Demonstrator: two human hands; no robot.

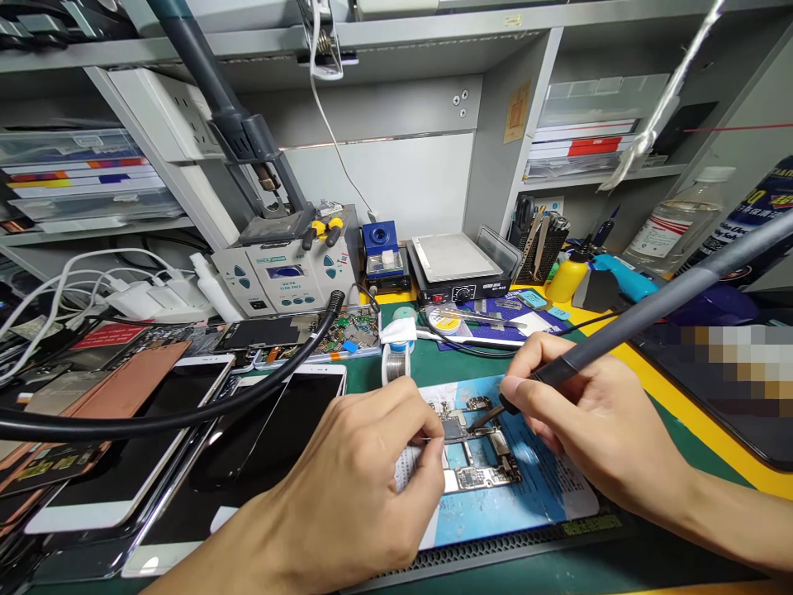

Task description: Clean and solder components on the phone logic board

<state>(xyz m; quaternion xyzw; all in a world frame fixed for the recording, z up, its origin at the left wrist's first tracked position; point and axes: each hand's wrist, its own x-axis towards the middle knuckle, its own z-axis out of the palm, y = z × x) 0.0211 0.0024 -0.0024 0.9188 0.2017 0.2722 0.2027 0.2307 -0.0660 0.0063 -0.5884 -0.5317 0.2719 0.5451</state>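
Observation:
A phone logic board point(471, 477) lies on a blue and white printed card point(526, 500) in front of me. My left hand point(365, 471) is closed over the board's left side, thumb and forefinger pinched together. What they hold, if anything, is hidden or too fine to name. From the right, my right hand point(595, 405) grips a long dark grey handled tool point(619, 322) with a thin dark tip. That tip touches or hovers just above the board beside a dark square chip point(454, 428); I cannot tell which.
A solder spool point(395, 364) stands behind the board. Several phones point(266, 438) lie to the left, crossed by a thick black hose point(186, 426). Behind are a grey rework station point(285, 277) and a hot plate point(458, 260). A yellow bottle point(567, 277) stands at back right.

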